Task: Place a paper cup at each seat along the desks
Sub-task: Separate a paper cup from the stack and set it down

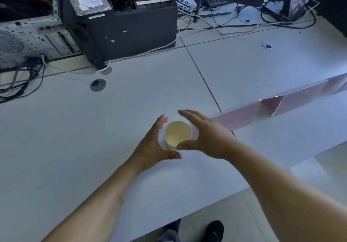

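Note:
A white paper cup [177, 134] stands upright and empty on the white desk [93, 138], near its front edge. My left hand [155, 144] curves beside the cup's left side with fingers apart; a thin strip of desk shows between palm and cup. My right hand [204, 136] arches over the cup's right side, fingers spread. Its thumb lies against the cup's near rim. Neither hand is closed around the cup.
An open black computer case [122, 26] with a hard drive on top and a grey computer case [28, 41] stand at the back left, with cables trailing. Round cable grommets [98, 85] sit in the desk. A pink-edged divider [281, 104] runs along the right. My shoes [214, 230] show below the desk edge.

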`<state>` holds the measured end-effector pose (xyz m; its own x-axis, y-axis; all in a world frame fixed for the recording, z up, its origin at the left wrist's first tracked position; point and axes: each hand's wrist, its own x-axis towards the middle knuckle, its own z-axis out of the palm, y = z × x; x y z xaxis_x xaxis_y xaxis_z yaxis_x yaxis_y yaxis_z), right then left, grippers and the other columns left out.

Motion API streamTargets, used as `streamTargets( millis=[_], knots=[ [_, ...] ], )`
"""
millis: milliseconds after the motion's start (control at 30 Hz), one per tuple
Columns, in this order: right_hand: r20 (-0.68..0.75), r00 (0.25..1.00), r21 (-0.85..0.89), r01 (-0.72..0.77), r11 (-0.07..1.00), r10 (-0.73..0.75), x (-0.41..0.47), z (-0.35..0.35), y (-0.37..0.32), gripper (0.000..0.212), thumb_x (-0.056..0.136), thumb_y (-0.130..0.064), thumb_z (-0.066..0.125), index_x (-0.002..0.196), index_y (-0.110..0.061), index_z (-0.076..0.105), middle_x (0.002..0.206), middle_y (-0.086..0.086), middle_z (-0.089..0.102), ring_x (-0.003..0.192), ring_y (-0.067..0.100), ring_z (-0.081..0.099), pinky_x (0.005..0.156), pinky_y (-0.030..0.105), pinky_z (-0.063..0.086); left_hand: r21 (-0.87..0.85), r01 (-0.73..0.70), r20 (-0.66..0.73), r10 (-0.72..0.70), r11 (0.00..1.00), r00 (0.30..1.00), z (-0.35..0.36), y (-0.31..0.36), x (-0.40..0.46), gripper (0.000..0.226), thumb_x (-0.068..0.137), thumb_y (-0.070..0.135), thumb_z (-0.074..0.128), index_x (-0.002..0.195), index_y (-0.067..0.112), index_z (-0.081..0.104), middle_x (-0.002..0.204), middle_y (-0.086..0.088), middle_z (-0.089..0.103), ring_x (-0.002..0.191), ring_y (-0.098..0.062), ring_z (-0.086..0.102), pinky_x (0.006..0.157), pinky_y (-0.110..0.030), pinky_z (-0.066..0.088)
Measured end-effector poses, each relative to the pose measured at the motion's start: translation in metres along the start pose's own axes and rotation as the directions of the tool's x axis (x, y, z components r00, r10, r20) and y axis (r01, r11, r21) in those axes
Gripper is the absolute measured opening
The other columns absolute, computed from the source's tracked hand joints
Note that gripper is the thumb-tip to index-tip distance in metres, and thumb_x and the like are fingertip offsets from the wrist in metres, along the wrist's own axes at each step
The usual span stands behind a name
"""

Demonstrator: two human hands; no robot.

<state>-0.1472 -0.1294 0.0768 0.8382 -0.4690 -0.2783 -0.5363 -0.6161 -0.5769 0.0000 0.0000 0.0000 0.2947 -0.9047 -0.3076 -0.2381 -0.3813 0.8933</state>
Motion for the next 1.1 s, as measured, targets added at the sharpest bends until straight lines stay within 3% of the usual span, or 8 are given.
streamTargets(
  millis=[67, 233, 433, 533, 667, 867, 1000, 1100],
  knots=[
    [0.003, 0.999, -0.104, 0.052, 0.993, -0.052, 0.002, 0.002, -0.001, 0.093, 0.073, -0.058, 0.071, 0.147, -0.038, 0.019, 0.154, -0.014, 0.027, 0.134, 0.016, 0.033, 0.104, 0.03, 0.027, 0.049, -0.001, -0.028, 0.002, 0.999, 1.0, 0.004, 0.002, 0.003, 0.117, 0.051, 0.037, 0.088, 0.142, 0.038, 0.014, 0.144, 0.015, 0.033, 0.132, -0.011, 0.035, 0.106, -0.035, 0.039],
    [0.004, 0.994, -0.21, 0.111, 0.971, -0.113, 0.007, 0.01, 0.003, 0.091, 0.073, -0.059, 0.07, 0.147, -0.034, 0.023, 0.152, -0.012, 0.034, 0.134, 0.015, 0.034, 0.105, 0.03, 0.023, -0.016, 0.033, -0.084, -0.034, 0.999, 0.996, 0.012, -0.001, 0.006, 0.083, 0.052, 0.04, 0.085, 0.12, 0.054, 0.039, 0.12, 0.029, 0.054, 0.111, -0.002, 0.055, 0.091, -0.036, 0.051],
    [0.004, 0.987, -0.227, 0.158, 0.961, -0.162, 0.01, 0.01, 0.004, 0.079, 0.077, -0.057, 0.067, 0.143, -0.032, 0.031, 0.148, -0.01, 0.04, 0.13, 0.017, 0.04, 0.106, 0.033, 0.027, -0.017, 0.014, -0.144, -0.016, 1.0, 0.989, 0.011, 0.003, 0.005, 0.07, 0.059, 0.03, 0.084, 0.103, 0.062, 0.041, 0.102, 0.034, 0.059, 0.096, 0.007, 0.059, 0.076, -0.016, 0.049],
    [-0.039, 0.983, -0.198, 0.167, 0.966, -0.178, 0.01, 0.003, -0.001, 0.079, 0.077, -0.054, 0.069, 0.143, -0.033, 0.03, 0.147, -0.011, 0.041, 0.128, 0.016, 0.041, 0.104, 0.032, 0.028, -0.046, 0.003, -0.149, -0.01, 0.999, 0.989, 0.006, 0.009, 0.007, 0.072, 0.058, 0.028, 0.082, 0.099, 0.071, 0.041, 0.101, 0.044, 0.056, 0.096, 0.015, 0.055, 0.078, -0.02, 0.049],
    [-0.107, 0.978, -0.143, 0.162, 0.976, -0.178, 0.008, -0.014, -0.014, 0.079, 0.074, -0.062, 0.059, 0.142, -0.032, 0.033, 0.143, -0.01, 0.046, 0.125, 0.017, 0.043, 0.1, 0.033, 0.035, -0.018, -0.042, -0.158, 0.038, 0.999, 0.987, -0.003, 0.028, 0.011, 0.076, 0.063, 0.02, 0.081, 0.102, 0.07, 0.04, 0.102, 0.05, 0.051, 0.098, 0.019, 0.052, 0.07, -0.007, 0.046],
    [-0.184, 0.969, -0.125, 0.143, 0.982, -0.165, 0.012, -0.034, -0.022, 0.08, 0.073, -0.059, 0.065, 0.142, -0.035, 0.033, 0.141, -0.009, 0.049, 0.122, 0.017, 0.042, 0.098, 0.037, 0.039, 0.035, -0.091, -0.188, 0.096, 0.995, 0.977, -0.014, 0.046, 0.02, 0.079, 0.065, 0.024, 0.08, 0.118, 0.064, 0.036, 0.11, 0.047, 0.051, 0.104, 0.015, 0.051, 0.08, -0.016, 0.047],
    [-0.215, 0.962, -0.177, 0.13, 0.976, -0.167, 0.012, -0.04, -0.022, 0.082, 0.072, -0.054, 0.072, 0.141, -0.036, 0.032, 0.138, -0.012, 0.051, 0.121, 0.015, 0.042, 0.098, 0.034, 0.037, 0.049, -0.137, -0.174, 0.143, 0.989, 0.974, -0.016, 0.054, 0.023, 0.07, 0.065, 0.032, 0.079, 0.114, 0.06, 0.039, 0.113, 0.038, 0.051, 0.103, 0.016, 0.052, 0.078, -0.005, 0.045],
    [-0.214, 0.963, -0.158, 0.134, 0.978, -0.166, 0.011, -0.046, -0.023, 0.081, 0.074, -0.055, 0.07, 0.142, -0.038, 0.028, 0.139, -0.011, 0.05, 0.118, 0.015, 0.046, 0.097, 0.03, 0.036, 0.056, -0.133, -0.165, 0.14, 0.99, 0.976, -0.016, 0.052, 0.025, 0.068, 0.061, 0.041, 0.079, 0.114, 0.06, 0.039, 0.113, 0.033, 0.054, 0.101, 0.013, 0.055, 0.079, -0.009, 0.046]
  ],
)
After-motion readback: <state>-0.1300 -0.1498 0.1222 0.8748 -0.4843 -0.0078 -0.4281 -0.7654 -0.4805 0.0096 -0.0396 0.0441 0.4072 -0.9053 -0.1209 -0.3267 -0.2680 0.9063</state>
